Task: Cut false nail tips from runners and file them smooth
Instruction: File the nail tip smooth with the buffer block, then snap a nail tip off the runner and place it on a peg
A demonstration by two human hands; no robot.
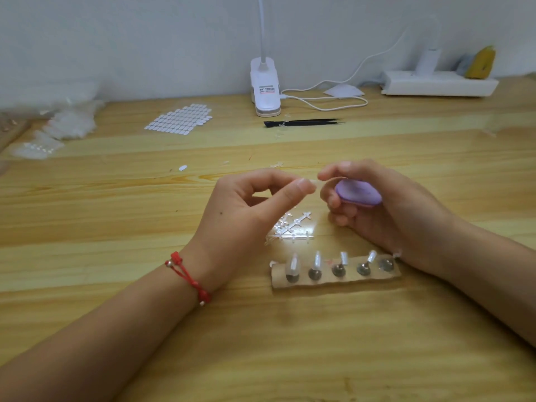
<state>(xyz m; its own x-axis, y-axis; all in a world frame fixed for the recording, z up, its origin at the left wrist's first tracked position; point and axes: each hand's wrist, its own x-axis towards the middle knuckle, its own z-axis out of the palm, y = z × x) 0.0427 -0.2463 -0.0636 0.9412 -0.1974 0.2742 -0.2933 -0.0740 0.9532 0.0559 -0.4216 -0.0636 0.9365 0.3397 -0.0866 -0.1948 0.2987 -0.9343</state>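
Note:
My left hand [246,204] pinches a small clear nail tip [314,184] between thumb and forefinger above the table's middle. My right hand [377,204] curls round a purple oval file [358,194], its forefinger tip touching the nail tip. Below the hands lies a heap of clear plastic runners [293,229]. Nearer to me a cardboard strip [333,281] carries several round mounts, some with clear nail tips standing on them.
A sheet of white adhesive tabs [179,120] lies at the back left, beside bags of clear nail tips [58,129]. Black tweezers [301,122] and a white clip lamp [265,91] with its cable sit at the back. A white power strip [438,84] is far right.

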